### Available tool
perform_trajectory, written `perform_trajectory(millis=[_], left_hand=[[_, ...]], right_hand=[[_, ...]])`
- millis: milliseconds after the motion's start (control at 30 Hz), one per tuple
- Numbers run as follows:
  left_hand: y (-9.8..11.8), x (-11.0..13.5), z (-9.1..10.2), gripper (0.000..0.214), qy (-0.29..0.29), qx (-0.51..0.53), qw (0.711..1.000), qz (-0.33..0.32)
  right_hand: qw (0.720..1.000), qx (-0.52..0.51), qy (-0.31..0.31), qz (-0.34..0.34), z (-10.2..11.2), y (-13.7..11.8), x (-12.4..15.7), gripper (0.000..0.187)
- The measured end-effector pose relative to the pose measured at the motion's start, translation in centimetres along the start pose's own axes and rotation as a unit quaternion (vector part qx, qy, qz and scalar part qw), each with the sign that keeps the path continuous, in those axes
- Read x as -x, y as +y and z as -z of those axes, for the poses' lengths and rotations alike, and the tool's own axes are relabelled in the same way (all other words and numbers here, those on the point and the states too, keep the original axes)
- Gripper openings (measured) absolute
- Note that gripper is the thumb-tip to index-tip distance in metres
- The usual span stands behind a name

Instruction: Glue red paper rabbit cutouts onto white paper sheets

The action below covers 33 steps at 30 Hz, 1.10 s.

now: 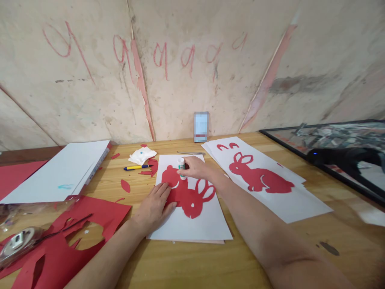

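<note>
A red paper rabbit cutout (192, 204) lies on a white sheet (198, 229) in front of me, its ears toward the right. My right hand (197, 167) grips a white and green glue stick (181, 165) that stands upright over the rabbit's far part; whether its tip touches the paper is hidden. With fingers stretched out, my left hand (156, 204) lies flat across the rabbit's left edge and the sheet. To the right, a second red rabbit (264, 176) rests on another white sheet (288, 206), with small curved red pieces (227, 146) above it.
A phone (201, 127) leans against the wall. Tweezers (191, 153), a yellow pen (136, 167), crumpled tissue (142, 155) and red scraps (125, 186) lie beyond the sheet. Left are stacked white paper (64, 172), cut red paper (112, 212) and a plastic-wrapped reel (19, 243). A black-framed panel (331, 172) stands right.
</note>
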State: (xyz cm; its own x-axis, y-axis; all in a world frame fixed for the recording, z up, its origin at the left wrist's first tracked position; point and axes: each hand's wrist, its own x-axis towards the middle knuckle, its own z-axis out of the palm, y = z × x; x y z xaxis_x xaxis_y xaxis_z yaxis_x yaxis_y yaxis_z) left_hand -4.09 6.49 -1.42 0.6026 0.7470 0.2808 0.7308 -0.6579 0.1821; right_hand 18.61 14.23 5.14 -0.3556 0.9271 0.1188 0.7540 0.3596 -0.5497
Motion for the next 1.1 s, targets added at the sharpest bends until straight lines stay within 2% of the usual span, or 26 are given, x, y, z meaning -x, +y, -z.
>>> perform_trajectory(millis=[300, 400, 567, 733, 900, 1000, 1100], left_hand=[[0.2, -0.1, 0.3, 0.046, -0.004, -0.001, 1.000, -0.004], [0.3, -0.1, 0.5, 0.044, -0.005, -0.005, 1.000, -0.011], [0.5, -0.2, 0.7, 0.041, 0.003, 0.003, 1.000, -0.020], [0.8, -0.2, 1.0, 0.037, 0.022, 0.031, 0.999, -0.020], [1.1, -0.2, 1.2, 0.032, 0.029, 0.044, 0.998, -0.028], [1.1, -0.1, 1.2, 0.031, 0.041, 0.050, 0.998, -0.026], [0.9, -0.1, 1.0, 0.031, 0.044, 0.054, 0.997, -0.024]], right_hand=[[0.999, 0.045, -0.023, 0.014, 0.9, -0.1, 0.2, 0.014], [0.998, 0.063, 0.011, 0.004, 1.3, -0.1, 0.2, 0.014], [0.997, -0.003, 0.081, -0.012, 1.7, -0.6, 0.4, 0.018], [0.995, -0.031, 0.093, 0.007, 2.0, -2.4, 0.4, 0.021], [0.998, -0.023, 0.059, 0.025, 3.1, -5.4, -0.3, 0.020], [0.998, 0.015, 0.037, 0.041, 2.6, -6.5, -1.2, 0.022], [0.998, 0.027, 0.046, 0.030, 0.6, -6.2, -2.1, 0.022]])
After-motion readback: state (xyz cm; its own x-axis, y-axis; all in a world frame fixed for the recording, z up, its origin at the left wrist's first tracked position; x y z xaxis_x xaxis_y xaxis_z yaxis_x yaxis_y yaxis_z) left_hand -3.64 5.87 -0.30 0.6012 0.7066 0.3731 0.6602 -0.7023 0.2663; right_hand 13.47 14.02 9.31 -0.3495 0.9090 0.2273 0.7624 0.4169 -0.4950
